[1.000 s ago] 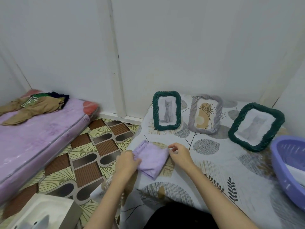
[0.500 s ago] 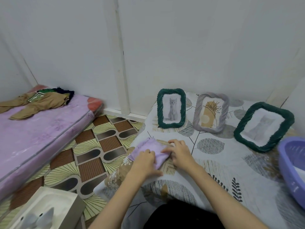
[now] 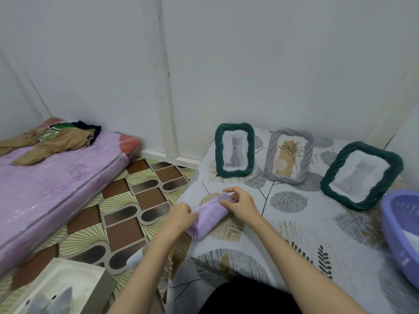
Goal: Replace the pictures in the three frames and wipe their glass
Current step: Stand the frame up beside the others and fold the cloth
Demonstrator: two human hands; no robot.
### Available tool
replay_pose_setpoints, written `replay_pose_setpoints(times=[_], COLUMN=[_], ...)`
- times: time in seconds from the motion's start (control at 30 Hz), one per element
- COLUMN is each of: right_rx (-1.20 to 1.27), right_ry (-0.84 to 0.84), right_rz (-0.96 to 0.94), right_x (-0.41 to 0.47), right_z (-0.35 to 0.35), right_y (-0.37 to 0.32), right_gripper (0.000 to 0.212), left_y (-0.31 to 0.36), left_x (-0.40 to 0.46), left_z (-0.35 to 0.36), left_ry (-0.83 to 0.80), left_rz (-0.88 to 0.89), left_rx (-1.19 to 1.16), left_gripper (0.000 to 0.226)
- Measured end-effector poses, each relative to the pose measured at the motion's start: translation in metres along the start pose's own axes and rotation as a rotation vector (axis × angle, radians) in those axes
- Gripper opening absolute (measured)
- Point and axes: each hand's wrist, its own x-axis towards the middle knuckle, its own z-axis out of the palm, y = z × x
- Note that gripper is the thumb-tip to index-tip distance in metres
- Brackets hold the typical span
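Three frames stand in a row on the patterned bed sheet [image 3: 294, 227]. The left green frame [image 3: 235, 150] holds a grey cat picture, the grey frame [image 3: 288, 156] a plant drawing, and the right green frame [image 3: 362, 175] a faint cat picture. In front of them lies a lilac cloth [image 3: 209, 215], folded into a narrow strip. My left hand [image 3: 181, 218] grips its near end. My right hand [image 3: 240, 203] pinches its far end.
A purple plastic basin [image 3: 401, 234] sits at the right edge. Left of the bed is patterned floor [image 3: 127, 211], then a lilac mattress [image 3: 45, 189] with brown clothes [image 3: 52, 139] on it. A white box [image 3: 61, 288] stands at the bottom left.
The cloth went from a flat square to a narrow folded strip. Both hands moved together onto its ends.
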Motion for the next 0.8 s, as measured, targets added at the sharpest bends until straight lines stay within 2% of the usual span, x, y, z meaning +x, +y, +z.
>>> replay_pose_setpoints(times=[0.1, 0.17, 0.23, 0.3, 0.37, 0.4, 0.5, 0.57, 0.67, 0.73, 0.8], right_rx=[-0.324, -0.407, -0.404, -0.445, -0.588, -0.659, -0.768, -0.709, -0.625, -0.634, -0.647], right_ry=[0.176, 0.197, 0.093, -0.061, -0.185, -0.23, -0.311, -0.328, -0.232, -0.173, -0.146], right_rz=[-0.156, -0.267, -0.278, -0.212, -0.147, -0.131, -0.108, -0.084, -0.053, -0.024, -0.002], right_x=[-0.012, -0.03, -0.046, -0.053, -0.051, -0.049, -0.042, -0.04, -0.042, -0.047, -0.053], right_z=[0.01, 0.016, 0.024, 0.032, 0.033, 0.032, 0.022, 0.015, 0.0, -0.008, -0.013], right_y=[-0.003, -0.003, -0.002, 0.002, 0.004, 0.003, 0.002, 0.003, 0.012, 0.021, 0.029], right_gripper=[0.03, 0.023, 0.029, 0.041, 0.049, 0.052, 0.06, 0.064, 0.061, 0.059, 0.058], left_y=[-0.001, -0.001, 0.001, 0.001, 0.002, 0.002, 0.006, 0.012, 0.017, 0.013, 0.007], left_x=[0.003, 0.006, 0.007, 0.008, 0.004, 0.003, 0.006, 0.007, 0.005, -0.004, -0.012], left_z=[0.007, 0.011, 0.013, 0.013, 0.01, 0.01, 0.01, 0.013, 0.034, 0.053, 0.067], left_ry=[0.088, 0.127, 0.091, -0.015, -0.12, -0.122, 0.082, 0.071, -0.059, -0.03, 0.028], left_rz=[-0.022, -0.012, 0.017, 0.031, 0.022, 0.042, 0.27, 0.376, 0.381, 0.369, 0.353], left_rx=[0.162, 0.158, 0.105, 0.118, 0.144, 0.165, 0.151, 0.115, 0.385, 0.524, 0.565], left_gripper=[0.021, 0.009, 0.005, 0.01, 0.013, 0.011, 0.028, 0.035, 0.051, 0.067, 0.088])
